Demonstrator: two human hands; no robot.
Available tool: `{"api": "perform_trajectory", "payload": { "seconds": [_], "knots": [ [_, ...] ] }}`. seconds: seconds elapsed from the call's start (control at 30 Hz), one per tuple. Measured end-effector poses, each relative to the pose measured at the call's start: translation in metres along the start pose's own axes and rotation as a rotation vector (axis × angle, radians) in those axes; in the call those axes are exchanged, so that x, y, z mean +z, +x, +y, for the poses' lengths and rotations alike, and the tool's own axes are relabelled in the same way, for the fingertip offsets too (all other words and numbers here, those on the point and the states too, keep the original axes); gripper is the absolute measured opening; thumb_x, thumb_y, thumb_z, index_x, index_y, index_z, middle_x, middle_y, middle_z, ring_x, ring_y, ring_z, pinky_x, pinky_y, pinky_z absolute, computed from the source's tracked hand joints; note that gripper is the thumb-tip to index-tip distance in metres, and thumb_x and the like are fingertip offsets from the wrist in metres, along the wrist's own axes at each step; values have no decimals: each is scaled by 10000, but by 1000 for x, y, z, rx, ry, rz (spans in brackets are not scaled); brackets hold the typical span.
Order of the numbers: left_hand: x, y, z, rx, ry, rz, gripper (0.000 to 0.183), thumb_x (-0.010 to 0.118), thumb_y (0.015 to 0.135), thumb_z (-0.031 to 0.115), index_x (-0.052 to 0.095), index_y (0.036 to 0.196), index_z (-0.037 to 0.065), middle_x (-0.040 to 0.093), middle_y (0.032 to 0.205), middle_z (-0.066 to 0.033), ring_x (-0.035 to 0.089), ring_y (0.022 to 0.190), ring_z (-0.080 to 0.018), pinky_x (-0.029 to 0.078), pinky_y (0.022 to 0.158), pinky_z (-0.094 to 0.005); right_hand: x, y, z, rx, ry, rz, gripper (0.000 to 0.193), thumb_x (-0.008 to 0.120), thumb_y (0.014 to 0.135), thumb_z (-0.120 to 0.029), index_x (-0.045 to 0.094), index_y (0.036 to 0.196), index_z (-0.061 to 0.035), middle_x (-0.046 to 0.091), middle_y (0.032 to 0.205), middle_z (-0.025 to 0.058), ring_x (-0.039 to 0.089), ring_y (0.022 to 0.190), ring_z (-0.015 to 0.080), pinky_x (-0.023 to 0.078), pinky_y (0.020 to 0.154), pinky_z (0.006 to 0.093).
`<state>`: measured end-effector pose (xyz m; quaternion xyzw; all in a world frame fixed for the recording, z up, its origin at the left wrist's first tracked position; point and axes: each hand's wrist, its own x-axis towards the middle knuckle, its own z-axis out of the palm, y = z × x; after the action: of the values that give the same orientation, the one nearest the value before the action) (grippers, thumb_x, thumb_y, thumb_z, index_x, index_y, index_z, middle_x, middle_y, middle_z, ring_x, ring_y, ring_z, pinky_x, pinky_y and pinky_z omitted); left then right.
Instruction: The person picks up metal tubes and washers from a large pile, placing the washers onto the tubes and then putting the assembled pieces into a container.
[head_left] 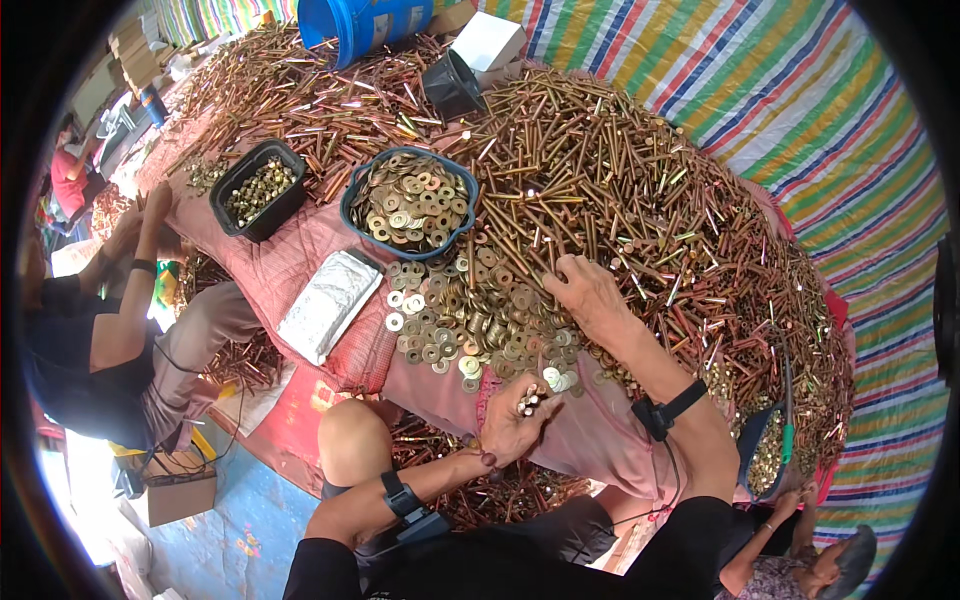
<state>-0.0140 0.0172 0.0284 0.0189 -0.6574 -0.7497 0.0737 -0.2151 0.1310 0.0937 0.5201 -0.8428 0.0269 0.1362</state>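
Observation:
My left hand (512,422) is closed around several metal bolts (528,401), whose pale ends stick up out of the fist. It is at the near edge of the washer heap. My right hand (592,298) reaches to where loose washers (490,320) meet a big pile of long brass-coloured bolts (640,200). Its fingers curl down among the bolts; what they grip, if anything, is hidden. Beyond the loose washers, a blue basin (474,190) is filled with larger flat washers (405,200).
A black tub (262,228) of small nuts and a silver-white packet (330,305) lie left. A black bucket (452,85), white box (490,42) and blue bucket (375,25) are at the back. Another person (110,330) works left; one (800,560) sits lower right beside a nut-filled basket (762,455).

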Motion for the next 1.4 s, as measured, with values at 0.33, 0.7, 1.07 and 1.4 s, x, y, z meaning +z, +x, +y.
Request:
{"api": "perform_trajectory", "payload": {
  "seconds": [0.33,0.7,1.07,1.4],
  "knots": [
    [-3,-1,-8,51,16,-23,104,694,971,111,612,985,49,641,781,-6,581,703,-61,485,629,-248,-13,0,-7,39,-141,-164,386,633,778,36,580,1122,-129,482,1059,108,561,994,299,512,771,446],
    [-3,-1,-9,25,15,-30,74,677,975,83,613,987,47,643,784,-4,575,718,-61,489,646,-249,-5,-8,10,-47,-118,-133,385,635,792,-1,589,1148,-139,489,1063,122,564,981,293,512,785,418],
    [-1,0,-8,-16,-72,1,132,712,941,100,596,961,40,570,746,-56,534,678,-136,462,643,-300,-2,-4,14,-123,-102,-86,316,631,803,-22,622,1101,-127,485,959,105,581,932,271,528,762,378],
    [1,-1,-6,-8,-101,10,75,686,978,96,638,995,41,653,812,6,566,725,-40,476,643,-232,-5,7,-8,172,368,396,152,644,930,-57,593,1073,-54,534,982,132,620,793,294,513,643,392]
  ]
}}
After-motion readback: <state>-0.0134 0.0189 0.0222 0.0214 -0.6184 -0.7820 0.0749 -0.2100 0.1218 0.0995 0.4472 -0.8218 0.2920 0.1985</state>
